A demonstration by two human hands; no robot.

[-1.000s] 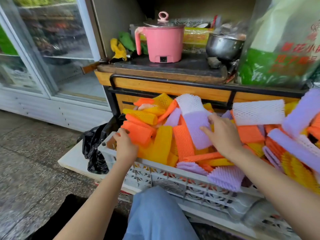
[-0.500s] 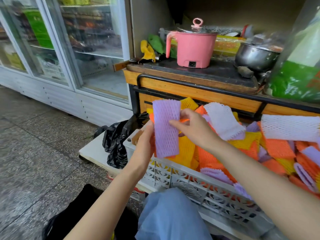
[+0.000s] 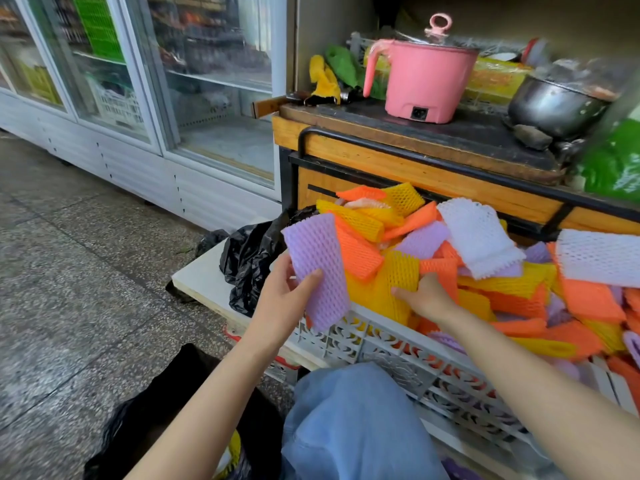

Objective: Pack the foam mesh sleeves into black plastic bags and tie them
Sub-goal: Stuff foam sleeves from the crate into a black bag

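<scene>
A lilac sleeve (image 3: pixel 317 268) of foam mesh is gripped in the left hand (image 3: pixel 284 296), thumb laid across its face and fingers behind it. It is held upright over the near left corner of a grey lattice crate (image 3: pixel 381 348). The right hand (image 3: pixel 427 297) is sunk into the heap beside it, thumb laid on a yellow sleeve (image 3: pixel 398 282). Its fingers are buried in the foam, so it cannot be told whether anything is grasped.

The step in hand is judged to be gathering: sleeves are being picked from the crate, and none is seen at a bag's mouth. An open black plastic bag (image 3: pixel 166 403) is seen on the floor below the left forearm, with what may be yellow foam inside. The next move calls for the lilac sleeve to be carried down to that mouth and let go.

The sleeves are shown as soft, flattened tubes of diamond-net foam in orange, yellow, lilac and white, heaped above the crate's rim. They are likely light, springy and easily spilled. A second, crumpled black bag (image 3: pixel 249 261) is seen just beside the crate. Behind it, a pink electric pot (image 3: pixel 426 84) and a steel pot (image 3: pixel 554 105) are carried on a wooden bench (image 3: pixel 381 161).
</scene>
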